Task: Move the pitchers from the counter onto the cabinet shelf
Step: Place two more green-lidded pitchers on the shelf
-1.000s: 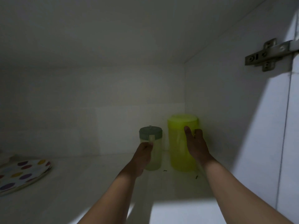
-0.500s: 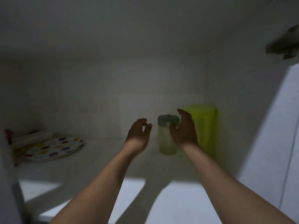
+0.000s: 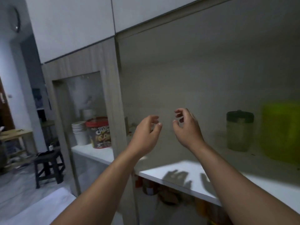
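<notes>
Two pitchers stand upright side by side at the back right of the white cabinet shelf [image 3: 186, 179]: a small clear pitcher with a dark green lid [image 3: 240, 130] and, to its right, a taller yellow-green pitcher [image 3: 281, 132]. Both of my hands are raised in front of the shelf, well left of the pitchers. My left hand [image 3: 146, 133] is empty with its fingers loosely curled apart. My right hand [image 3: 186, 127] is also empty, fingers spread and curled. Neither hand touches a pitcher.
A wood-grain cabinet post [image 3: 116, 101] stands left of the shelf opening. Beyond it a red-lidded snack tub [image 3: 99, 133] and stacked paper cups [image 3: 79, 133] sit on a lower ledge. A dark stool [image 3: 47, 166] stands on the floor at left. Jars show below the shelf.
Both hands have let go of the pitchers and pulled back out of the cabinet to the left. My view has swung left, so the pitchers now sit at the right.
</notes>
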